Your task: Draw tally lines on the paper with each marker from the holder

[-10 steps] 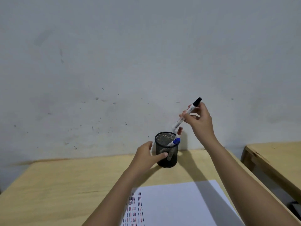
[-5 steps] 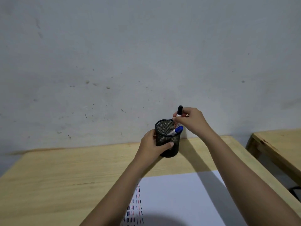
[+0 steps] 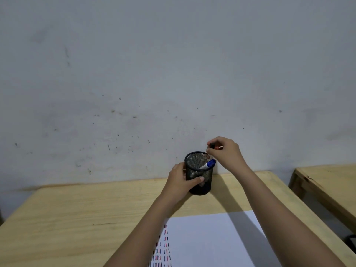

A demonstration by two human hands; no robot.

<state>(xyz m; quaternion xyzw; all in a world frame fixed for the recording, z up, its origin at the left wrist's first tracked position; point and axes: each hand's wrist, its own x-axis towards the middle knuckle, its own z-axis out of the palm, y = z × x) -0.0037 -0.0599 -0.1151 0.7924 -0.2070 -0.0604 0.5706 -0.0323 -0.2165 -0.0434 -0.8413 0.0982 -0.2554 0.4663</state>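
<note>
A black mesh holder (image 3: pixel 198 174) stands at the far edge of the wooden table (image 3: pixel 77 209), close to the wall. My left hand (image 3: pixel 182 183) is wrapped around its left side. My right hand (image 3: pixel 226 153) hovers over its right rim, fingers pinched on the top of a black-capped marker (image 3: pixel 212 145) that stands in the holder. A red cap (image 3: pixel 217 148) shows beside it under my fingers. A blue-capped marker (image 3: pixel 209 163) leans on the rim. The white paper (image 3: pixel 212 239) lies near me, with red, blue and black tally lines (image 3: pixel 163 247) on its left part.
A grey, speckled wall rises right behind the holder. A second wooden table (image 3: pixel 327 187) stands to the right across a narrow gap. A dark object (image 3: pixel 351 242) sits low at the right edge. My forearms cross above the paper.
My right hand has come down from above and lowered the black-capped marker into the holder. My left hand has closed more firmly around the holder.
</note>
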